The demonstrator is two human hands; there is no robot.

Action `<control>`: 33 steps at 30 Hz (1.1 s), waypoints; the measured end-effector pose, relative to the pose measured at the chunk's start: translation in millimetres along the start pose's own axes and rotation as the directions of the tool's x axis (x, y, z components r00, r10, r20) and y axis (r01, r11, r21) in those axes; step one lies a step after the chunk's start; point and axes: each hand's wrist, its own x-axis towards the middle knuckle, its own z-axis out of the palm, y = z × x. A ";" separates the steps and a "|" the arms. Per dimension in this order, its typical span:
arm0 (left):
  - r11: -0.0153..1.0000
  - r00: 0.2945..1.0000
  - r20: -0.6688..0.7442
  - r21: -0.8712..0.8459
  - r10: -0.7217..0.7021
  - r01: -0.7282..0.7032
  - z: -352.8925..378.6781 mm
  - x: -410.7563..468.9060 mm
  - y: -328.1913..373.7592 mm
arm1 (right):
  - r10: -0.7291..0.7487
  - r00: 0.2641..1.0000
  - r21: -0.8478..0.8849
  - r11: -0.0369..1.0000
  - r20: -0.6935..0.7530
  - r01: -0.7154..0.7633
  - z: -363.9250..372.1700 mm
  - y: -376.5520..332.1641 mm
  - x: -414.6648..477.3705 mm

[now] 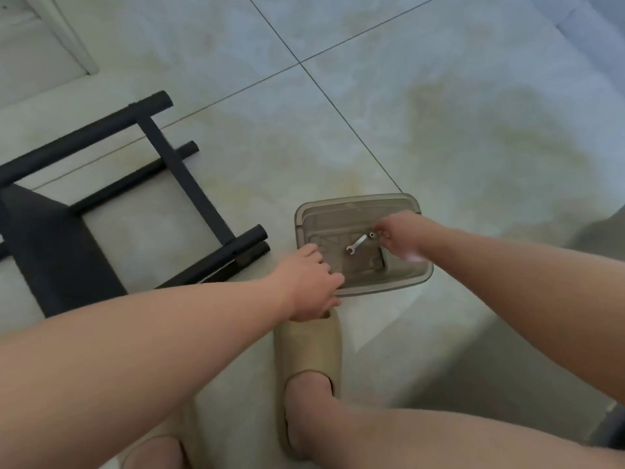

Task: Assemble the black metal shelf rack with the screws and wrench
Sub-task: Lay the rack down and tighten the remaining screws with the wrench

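Leftward, matte black rack (182, 174) lying flat (round tubes); silver wrench (356, 244) in tray (358, 199)

Floor (439, 130): large pale glossy tiles with yellowish marbling, divided by thin dark grout lines (334, 106) crossing at upper centre. Upper left: white frame (64, 32), possibly a door jamb. Lighting: soft, diffuse.
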 end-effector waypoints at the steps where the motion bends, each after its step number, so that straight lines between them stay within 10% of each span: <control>1: 1.000 1.000 -0.012 0.010 0.013 -0.012 5.3 3.3 -2.1 | 0.015 1.000 -0.041 0.999 0.006 -0.014 4.7 0.1 9.1; 11: 0.995 0.958 -0.268 0.044 0.100 -0.092 26.3 17.2 -14.2 | 0.065 0.997 -0.318 0.945 -0.046 -0.077 65.3 -8.7 45.7; 25: 0.996 0.968 -0.238 0.051 0.085 -0.075 25.9 18.4 -12.6 | 0.213 0.976 -0.170 0.964 0.041 -0.204 71.3 -17.4 52.9; 33: 0.996 0.975 -0.208 0.049 0.079 -0.070 23.6 21.0 -12.1 | 0.166 0.967 -0.368 0.926 0.191 -0.086 66.4 -16.5 46.6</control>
